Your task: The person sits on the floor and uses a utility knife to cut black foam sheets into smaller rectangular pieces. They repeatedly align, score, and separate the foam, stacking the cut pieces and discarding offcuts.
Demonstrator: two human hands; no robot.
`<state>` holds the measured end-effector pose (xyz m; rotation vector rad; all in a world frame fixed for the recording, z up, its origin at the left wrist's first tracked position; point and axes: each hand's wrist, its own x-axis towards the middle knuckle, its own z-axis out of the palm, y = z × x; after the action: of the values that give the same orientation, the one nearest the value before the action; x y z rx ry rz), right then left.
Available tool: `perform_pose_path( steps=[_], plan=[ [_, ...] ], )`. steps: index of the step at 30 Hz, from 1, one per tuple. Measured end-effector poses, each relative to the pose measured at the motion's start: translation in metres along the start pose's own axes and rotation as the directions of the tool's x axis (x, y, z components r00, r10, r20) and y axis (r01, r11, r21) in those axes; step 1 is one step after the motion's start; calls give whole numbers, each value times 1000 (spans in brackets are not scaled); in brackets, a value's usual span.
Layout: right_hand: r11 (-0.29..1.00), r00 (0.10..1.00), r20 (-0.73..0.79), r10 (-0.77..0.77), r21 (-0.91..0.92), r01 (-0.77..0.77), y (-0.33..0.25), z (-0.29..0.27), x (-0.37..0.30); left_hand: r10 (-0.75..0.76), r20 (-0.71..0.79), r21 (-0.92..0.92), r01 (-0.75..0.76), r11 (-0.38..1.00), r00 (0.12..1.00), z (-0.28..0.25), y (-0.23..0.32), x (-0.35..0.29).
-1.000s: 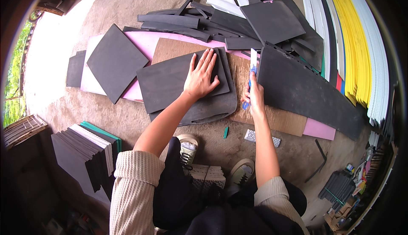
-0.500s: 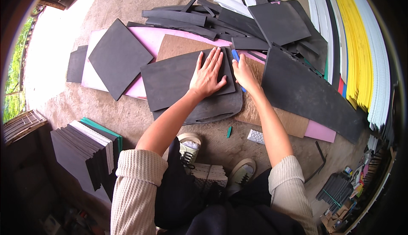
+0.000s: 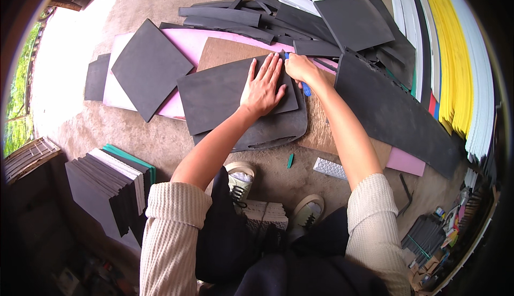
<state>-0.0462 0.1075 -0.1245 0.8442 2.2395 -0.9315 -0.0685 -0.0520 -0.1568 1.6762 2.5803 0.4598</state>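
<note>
My left hand [image 3: 261, 90] lies flat, fingers spread, on a black foam sheet [image 3: 211, 95]. Under that one is a larger dark sheet [image 3: 257, 139] with a rounded corner and a slit near its front edge. At the top sheet's right edge, my right hand [image 3: 301, 70] is wrapped around a blue-handled utility knife [image 3: 306, 89]. The knife's blade is hidden, so I cannot tell if it touches the foam. A brown board [image 3: 227, 55] lies beneath the sheets, over a pink sheet [image 3: 195, 40].
A square black sheet [image 3: 152, 71] sits at left. Black offcuts [image 3: 225, 17] are heaped behind, and a long black piece [image 3: 385, 108] lies right. A stack of sheets [image 3: 110, 189] stands front left; yellow sheets [image 3: 447, 55] line the right. A green scrap [image 3: 290, 161] lies near my shoes.
My right hand has moved up and slightly left with the utility knife, to near the top sheet's far right corner. The left hand stays pressed on the sheet.
</note>
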Motion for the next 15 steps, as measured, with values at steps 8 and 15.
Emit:
perform_pose_path(
  steps=[8,15],
  plan=[
    [999,993,-119,-22,27,26,70,87,-123,-41,2,7,41,999,999,2,5,0],
    [997,996,16,83,2,-83,81,92,-184,-11,-24,31,12,999,1000,8,4,2]
  ],
)
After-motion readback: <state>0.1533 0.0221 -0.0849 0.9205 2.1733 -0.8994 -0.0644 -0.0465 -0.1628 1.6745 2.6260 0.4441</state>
